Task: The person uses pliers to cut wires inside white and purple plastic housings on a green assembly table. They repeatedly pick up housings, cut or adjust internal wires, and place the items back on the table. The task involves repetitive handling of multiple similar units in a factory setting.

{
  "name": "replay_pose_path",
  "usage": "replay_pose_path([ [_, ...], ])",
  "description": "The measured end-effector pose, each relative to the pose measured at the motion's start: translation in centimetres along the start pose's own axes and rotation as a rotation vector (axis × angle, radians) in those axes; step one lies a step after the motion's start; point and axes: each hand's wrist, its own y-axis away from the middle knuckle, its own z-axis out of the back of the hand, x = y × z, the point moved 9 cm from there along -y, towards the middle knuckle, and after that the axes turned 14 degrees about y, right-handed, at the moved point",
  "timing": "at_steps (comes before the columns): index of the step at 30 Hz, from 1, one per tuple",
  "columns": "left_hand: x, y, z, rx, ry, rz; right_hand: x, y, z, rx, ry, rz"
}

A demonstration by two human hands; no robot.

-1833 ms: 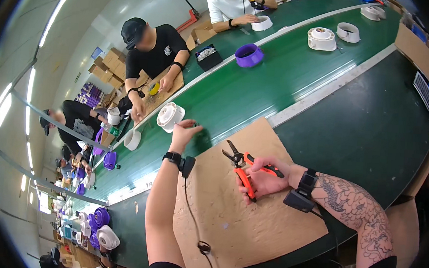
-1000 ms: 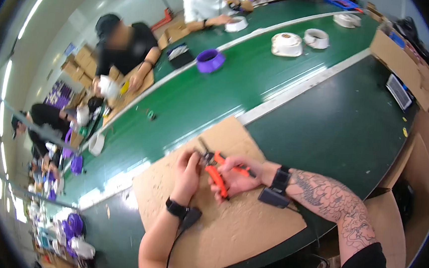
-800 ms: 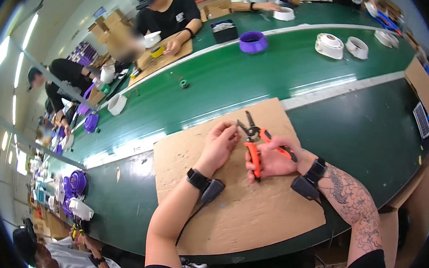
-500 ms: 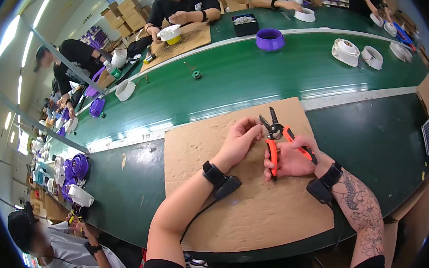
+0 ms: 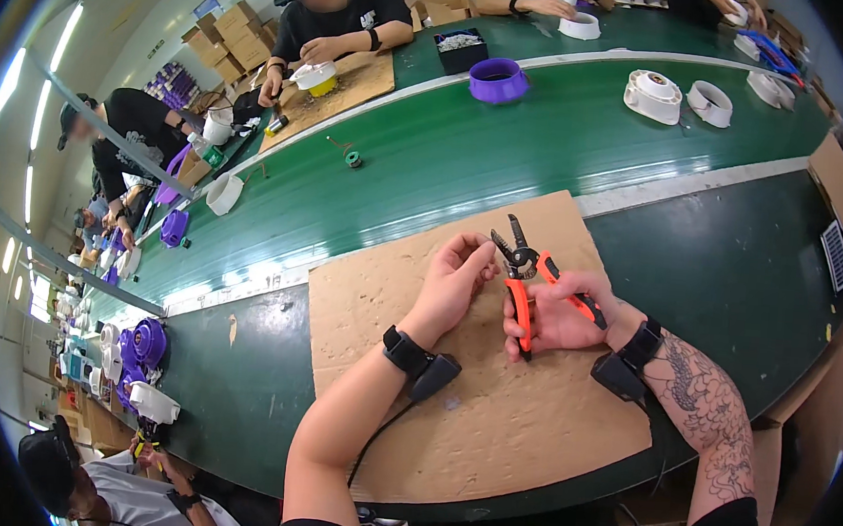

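Note:
My right hand is closed around the handles of wire strippers with red-orange and black grips. Their black jaws are apart and point up and away. Close beside the jaws, on their left, my left hand has its thumb and fingers pinched together. Whatever lies in that pinch is too small or hidden to make out. Both hands are above a worn sheet of brown cardboard on the dark green bench. A black strap with a small box sits on each of my wrists.
Beyond the cardboard runs a green conveyor belt carrying a purple ring, white housings and a small green spool. Co-workers sit across it and at lower left. Purple and white parts stand at left, a carton at right.
The whole view has shifted a little. Objects on the belt have slid slightly leftward. My hands and the wire strippers keep nearly the same pose, jaws still apart.

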Motion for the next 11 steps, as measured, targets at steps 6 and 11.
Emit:
replay_pose_path([
  [6,-0.48,0.23,-0.6,-0.004,0.017,0.013,-0.24,0.01,0.42,-0.026,0.046,-0.005],
  [11,-0.36,0.03,-0.37,0.02,-0.02,0.017,-0.29,0.22,0.4,-0.075,0.172,-0.004],
])
